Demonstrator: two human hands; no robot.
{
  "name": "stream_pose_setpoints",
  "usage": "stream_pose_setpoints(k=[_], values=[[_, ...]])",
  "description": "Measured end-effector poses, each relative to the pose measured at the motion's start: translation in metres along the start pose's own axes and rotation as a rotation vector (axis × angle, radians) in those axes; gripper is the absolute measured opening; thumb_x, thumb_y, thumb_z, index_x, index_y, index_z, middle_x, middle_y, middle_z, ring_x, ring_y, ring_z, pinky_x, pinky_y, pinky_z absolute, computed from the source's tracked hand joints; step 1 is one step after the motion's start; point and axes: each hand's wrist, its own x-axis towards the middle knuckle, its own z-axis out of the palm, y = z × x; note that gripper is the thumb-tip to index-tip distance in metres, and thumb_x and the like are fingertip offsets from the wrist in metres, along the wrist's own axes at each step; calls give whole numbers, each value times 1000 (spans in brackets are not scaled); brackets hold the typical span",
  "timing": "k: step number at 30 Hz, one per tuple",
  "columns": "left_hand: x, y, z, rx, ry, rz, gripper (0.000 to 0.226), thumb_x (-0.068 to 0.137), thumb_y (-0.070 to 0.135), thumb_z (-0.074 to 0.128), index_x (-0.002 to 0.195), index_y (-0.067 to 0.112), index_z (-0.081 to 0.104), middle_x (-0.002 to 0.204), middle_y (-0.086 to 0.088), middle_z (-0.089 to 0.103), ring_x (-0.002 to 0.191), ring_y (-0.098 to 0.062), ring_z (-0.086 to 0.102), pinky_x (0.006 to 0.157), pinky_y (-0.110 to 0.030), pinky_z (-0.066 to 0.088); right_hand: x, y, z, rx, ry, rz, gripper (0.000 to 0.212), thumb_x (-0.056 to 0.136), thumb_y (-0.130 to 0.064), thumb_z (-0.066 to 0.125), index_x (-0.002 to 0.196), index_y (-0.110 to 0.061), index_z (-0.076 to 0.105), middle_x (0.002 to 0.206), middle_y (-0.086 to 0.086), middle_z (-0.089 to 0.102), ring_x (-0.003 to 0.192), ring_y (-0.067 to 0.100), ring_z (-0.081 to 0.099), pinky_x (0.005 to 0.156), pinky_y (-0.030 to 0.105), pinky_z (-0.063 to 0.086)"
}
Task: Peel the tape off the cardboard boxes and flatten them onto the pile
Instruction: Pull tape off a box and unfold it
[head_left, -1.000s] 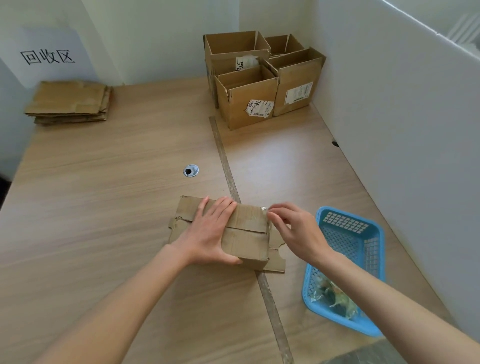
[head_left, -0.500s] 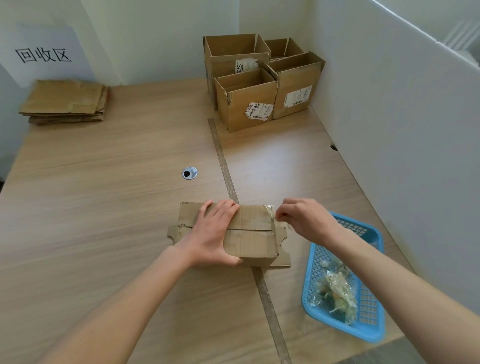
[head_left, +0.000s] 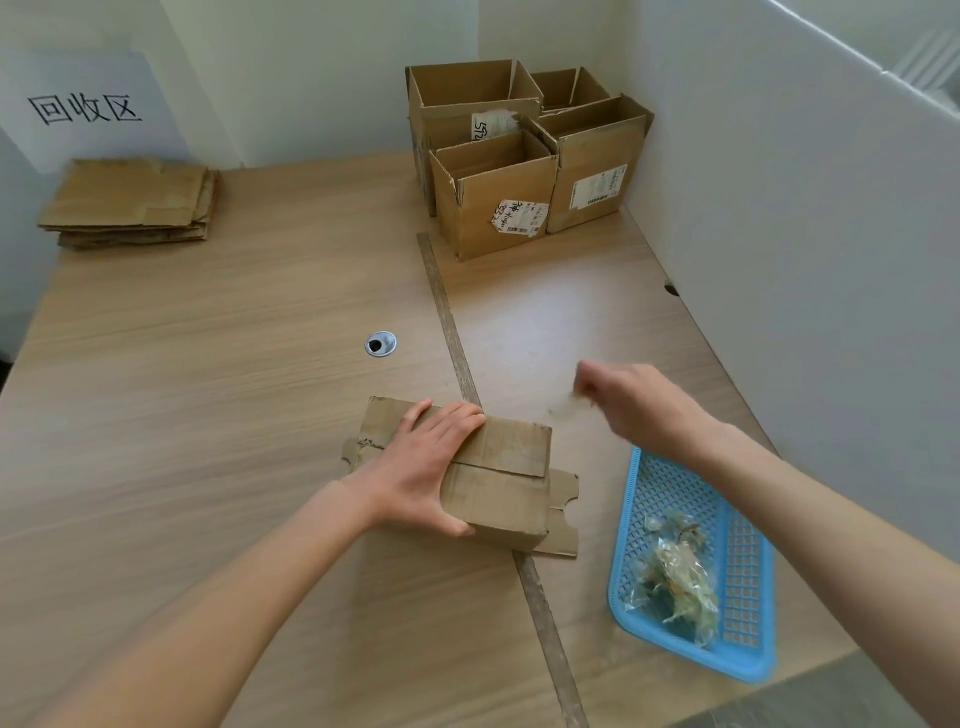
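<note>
- A blue basket (head_left: 756, 613) is sitting at the near right of the tabletop (head_left: 182, 395), holding a crumpled wad of peeled tape (head_left: 675, 582).
- Left of the basket, a small cardboard box (head_left: 504, 478) is lying on the tabletop across the seam strip, its loose flaps sticking out at both ends.
- The left hand (head_left: 421, 470) is pressing down on the left part of the box top, fingers straight and laid flat, thumb lying along the near side.
- The right hand (head_left: 631, 402) is hovering clear of the box, just beyond its far right corner, fingers curled in; a faint, blurred strip of tape (head_left: 569, 402) seems to be trailing from the fingertips toward the box, though the pinch is too blurred to be sure.
- A round metal grommet (head_left: 380, 343) is sitting farther back, left of the seam.
- Four open boxes (head_left: 498, 202) are standing clustered at the far right corner.
- A pile of flattened cardboard (head_left: 130, 202) is lying at the far left, under a wall sign (head_left: 85, 106), well apart from both hands.
</note>
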Motion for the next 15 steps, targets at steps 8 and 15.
stream_pose_setpoints(k=[8, 15], values=[[0, 6, 6, -24, 58, -13, 127, 57, 80, 73, 156, 21, 20, 164, 6, 24, 152, -1, 3, 124, -37, -14, -35, 19, -23, 125, 79, 226, 9, 80, -15, 85, 85, -18, 79, 78, -7, 69, 69, 6, 61, 71, 32, 55], [12, 20, 11, -23, 109, -71, 127, 56, 82, 71, 156, 20, 22, 162, 5, 28, 154, -11, 14, 125, -39, -10, -118, 41, -12, 215, 46, 449, 17, 78, -6, 84, 79, -22, 79, 75, -15, 73, 71, 0, 68, 76, 32, 60]])
